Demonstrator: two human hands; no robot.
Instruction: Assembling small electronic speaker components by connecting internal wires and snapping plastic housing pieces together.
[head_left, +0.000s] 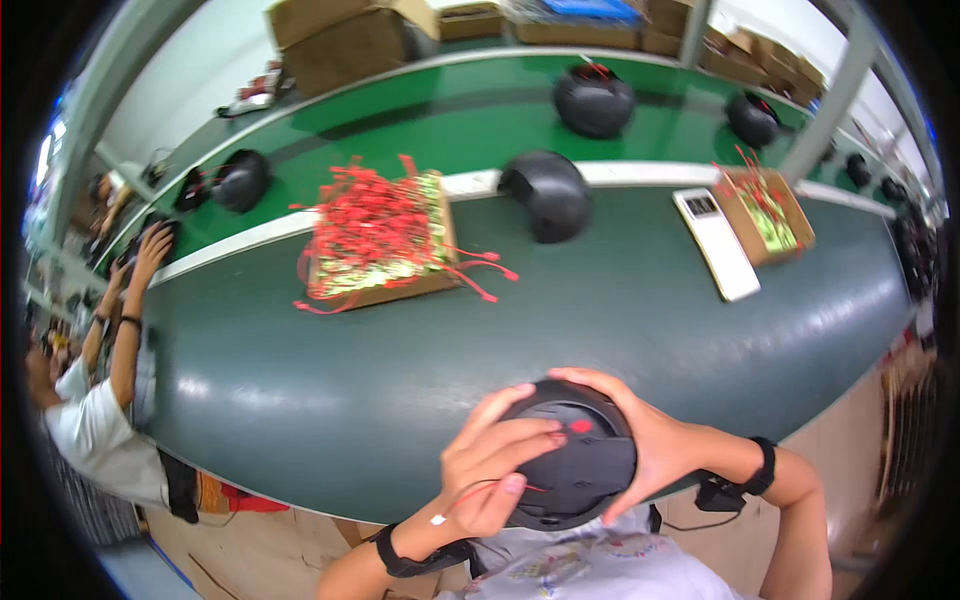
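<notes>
A round black plastic housing [590, 465] is held near the table's front edge, its recessed face toward me with a small red spot on it. My right hand [655, 440] wraps its right rim, fingers at the top and thumb at the lower edge. Across the left part of the face lie the fingers of my left hand [490, 460], two fingertips close to the red spot. A thin red wire [480, 487] with a white connector [437, 520] passes by my left thumb; whether the thumb pinches it I cannot tell.
Beyond my hands sits a cardboard box [400, 292] of red wire leads. A black round housing [550, 195], a white device [718, 245] and a smaller box of leads [775, 225] stand farther back. More housings rest on the green conveyor [440, 110]. At left, a co-worker's hand [150, 250] reaches in.
</notes>
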